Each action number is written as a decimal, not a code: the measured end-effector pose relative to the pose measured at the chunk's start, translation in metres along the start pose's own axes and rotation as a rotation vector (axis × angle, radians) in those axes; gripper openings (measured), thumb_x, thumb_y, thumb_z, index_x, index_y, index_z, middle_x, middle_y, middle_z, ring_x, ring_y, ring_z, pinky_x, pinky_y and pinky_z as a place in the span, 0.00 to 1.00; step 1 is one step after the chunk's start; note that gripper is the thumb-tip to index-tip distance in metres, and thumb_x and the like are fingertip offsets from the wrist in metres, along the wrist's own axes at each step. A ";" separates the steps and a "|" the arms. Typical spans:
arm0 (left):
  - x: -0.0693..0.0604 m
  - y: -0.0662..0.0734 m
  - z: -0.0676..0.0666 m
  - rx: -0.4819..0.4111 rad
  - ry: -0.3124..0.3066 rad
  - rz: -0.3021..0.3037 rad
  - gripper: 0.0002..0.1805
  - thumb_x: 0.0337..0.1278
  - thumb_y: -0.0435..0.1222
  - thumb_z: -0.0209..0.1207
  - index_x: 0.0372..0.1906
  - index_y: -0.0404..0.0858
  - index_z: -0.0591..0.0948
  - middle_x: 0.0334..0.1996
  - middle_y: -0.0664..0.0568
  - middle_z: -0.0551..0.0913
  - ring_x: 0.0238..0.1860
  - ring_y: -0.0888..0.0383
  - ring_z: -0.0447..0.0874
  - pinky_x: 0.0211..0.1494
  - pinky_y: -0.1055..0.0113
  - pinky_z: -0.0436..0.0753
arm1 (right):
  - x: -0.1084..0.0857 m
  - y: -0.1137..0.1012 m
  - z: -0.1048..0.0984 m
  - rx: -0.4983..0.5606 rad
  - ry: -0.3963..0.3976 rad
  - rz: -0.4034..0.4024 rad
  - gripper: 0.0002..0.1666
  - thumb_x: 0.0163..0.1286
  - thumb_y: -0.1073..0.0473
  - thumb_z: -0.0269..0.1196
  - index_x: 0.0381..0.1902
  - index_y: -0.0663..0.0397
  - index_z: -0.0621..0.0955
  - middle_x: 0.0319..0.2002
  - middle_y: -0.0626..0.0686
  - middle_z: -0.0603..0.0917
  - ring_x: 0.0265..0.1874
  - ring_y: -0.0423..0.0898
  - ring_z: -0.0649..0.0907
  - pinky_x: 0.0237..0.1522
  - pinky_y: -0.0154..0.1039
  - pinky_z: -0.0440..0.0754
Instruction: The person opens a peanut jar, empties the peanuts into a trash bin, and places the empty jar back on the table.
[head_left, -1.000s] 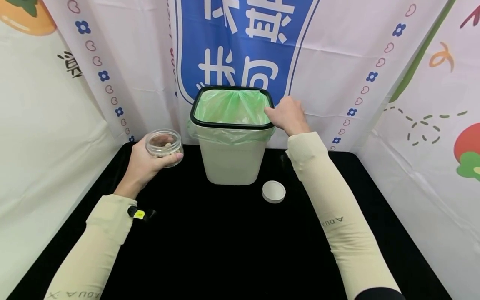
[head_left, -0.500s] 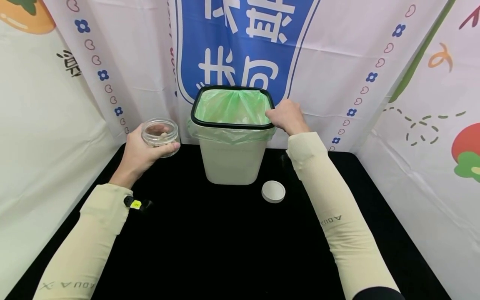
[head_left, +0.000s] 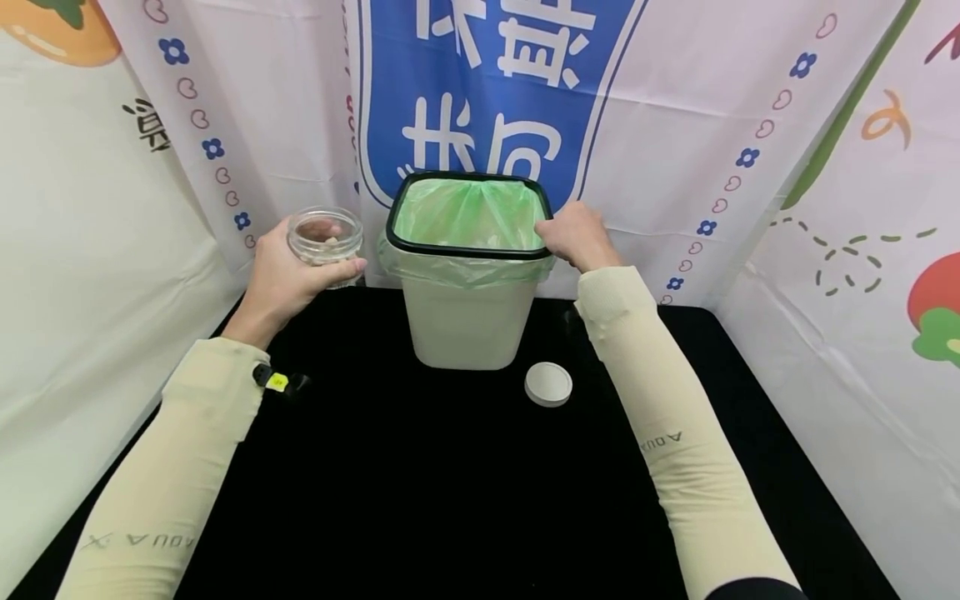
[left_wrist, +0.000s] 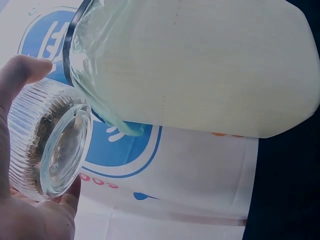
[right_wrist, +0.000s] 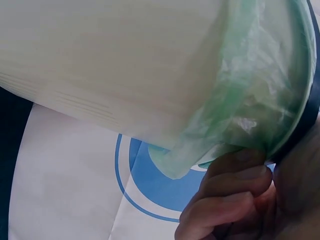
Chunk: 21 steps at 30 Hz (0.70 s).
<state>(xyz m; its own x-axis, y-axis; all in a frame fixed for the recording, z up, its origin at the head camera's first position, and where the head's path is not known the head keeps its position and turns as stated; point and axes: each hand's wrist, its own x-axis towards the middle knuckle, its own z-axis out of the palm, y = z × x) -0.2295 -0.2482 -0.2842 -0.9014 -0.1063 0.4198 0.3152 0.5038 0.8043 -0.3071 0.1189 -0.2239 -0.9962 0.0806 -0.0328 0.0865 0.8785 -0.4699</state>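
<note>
A clear glass jar [head_left: 326,237] with small pale pieces inside is gripped by my left hand [head_left: 281,279], raised just left of the bin and apart from it. In the left wrist view the ribbed jar [left_wrist: 50,135] tilts between thumb and fingers. The cream bin [head_left: 468,321] has a black rim [head_left: 465,251] and a green bag [head_left: 457,212] folded over it. My right hand [head_left: 579,236] grips the rim's right side; in the right wrist view its curled fingers [right_wrist: 225,200] press against the green bag [right_wrist: 235,100] under the rim.
A round white lid [head_left: 548,384] lies on the black table [head_left: 420,483], in front of the bin and to its right. Printed cloths [head_left: 675,100] hang behind the table and at both sides.
My left hand has lifted the jar higher, up to about the height of the bin's rim. The right hand stays on the rim, and the bin and lid have not moved.
</note>
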 end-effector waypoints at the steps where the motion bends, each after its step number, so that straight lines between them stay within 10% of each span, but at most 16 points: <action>1: 0.001 0.002 0.000 0.000 0.001 0.003 0.39 0.47 0.46 0.82 0.64 0.40 0.80 0.56 0.49 0.86 0.49 0.67 0.81 0.53 0.79 0.77 | 0.000 0.001 0.000 0.001 0.003 0.000 0.19 0.74 0.48 0.54 0.24 0.49 0.72 0.19 0.48 0.74 0.17 0.44 0.76 0.20 0.37 0.75; 21: 0.030 0.025 -0.006 0.032 0.048 0.056 0.37 0.43 0.45 0.83 0.59 0.38 0.81 0.48 0.60 0.84 0.44 0.68 0.82 0.49 0.79 0.78 | -0.001 0.000 0.003 0.034 0.033 0.005 0.20 0.72 0.52 0.54 0.19 0.47 0.68 0.19 0.47 0.69 0.19 0.45 0.71 0.21 0.37 0.70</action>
<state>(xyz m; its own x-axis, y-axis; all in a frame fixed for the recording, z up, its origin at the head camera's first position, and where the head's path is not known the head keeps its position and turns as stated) -0.2464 -0.2440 -0.2488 -0.8671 -0.1177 0.4840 0.3543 0.5371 0.7655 -0.3057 0.1173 -0.2264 -0.9949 0.1010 -0.0064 0.0907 0.8616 -0.4994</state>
